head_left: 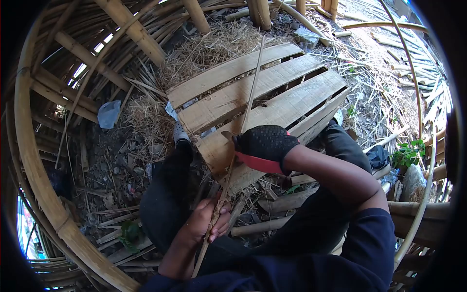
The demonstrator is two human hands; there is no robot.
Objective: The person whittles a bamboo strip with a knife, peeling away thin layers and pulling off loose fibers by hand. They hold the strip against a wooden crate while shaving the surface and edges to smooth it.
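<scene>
A long thin bamboo strip (252, 90) runs from over the slatted wooden crate (292, 104) down toward my lap. My bare left hand (210, 219) is wrapped round its lower part. My right hand (266, 148), in a black and red glove, is closed on a knife (227, 136) whose short blade shows beside the strip at the crate's near edge. The handle is mostly hidden in the glove. Below the blade, the strip looks rough and frayed near my left hand.
Bamboo poles (134, 31) stand at the upper left, and a thick curved pole (41, 185) bends along the left. Straw (204, 53) lies behind the crate. A plastic scrap (109, 114) is on the ground. Cut bamboo pieces (413, 73) lie at the right.
</scene>
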